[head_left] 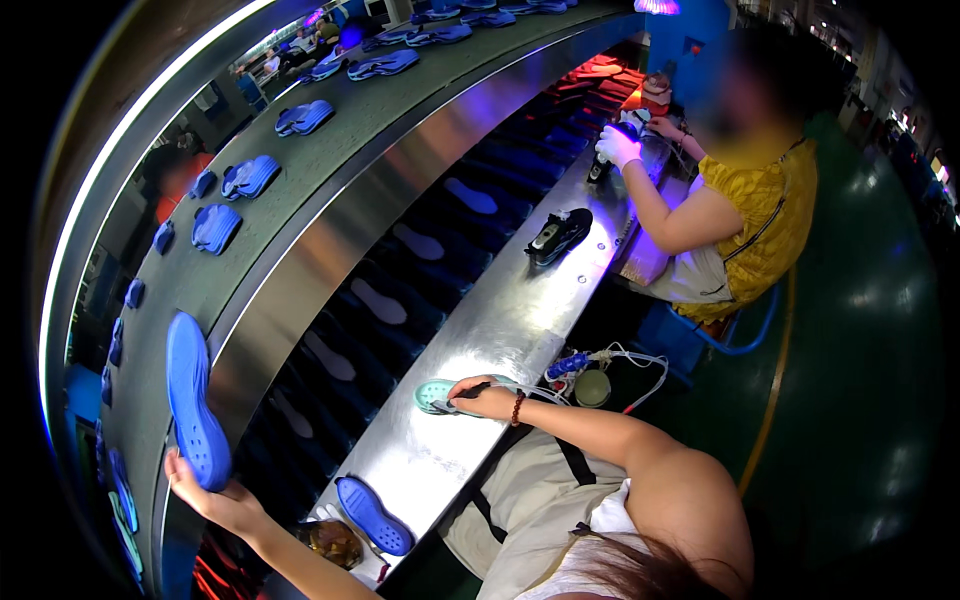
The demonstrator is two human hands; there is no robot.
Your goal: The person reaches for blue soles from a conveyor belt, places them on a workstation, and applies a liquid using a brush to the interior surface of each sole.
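Observation:
At the left, my left hand [225, 503] grips the heel end of a blue shoe sole [192, 385], which is upright beside the conveyor's near edge. Small holes show in its heel part. My right hand [490, 400] is over the metal bench, fingers closed round a slim black pen-like tool [470, 391]. Under that hand lies a mint-green sole [431, 397] with holes at its visible end; the rest is partly covered by my hand. Another blue sole [374, 516] lies flat on the bench between my two arms.
A green conveyor belt [330, 160] carries several blue strapped shoe pieces [250, 177]. Pale soles [378, 300] lie on a dark lower line. A black shoe [558, 236] stands on the metal bench [480, 330]. To the right sits a co-worker in yellow [765, 200]; cables [640, 365] hang beside the bench.

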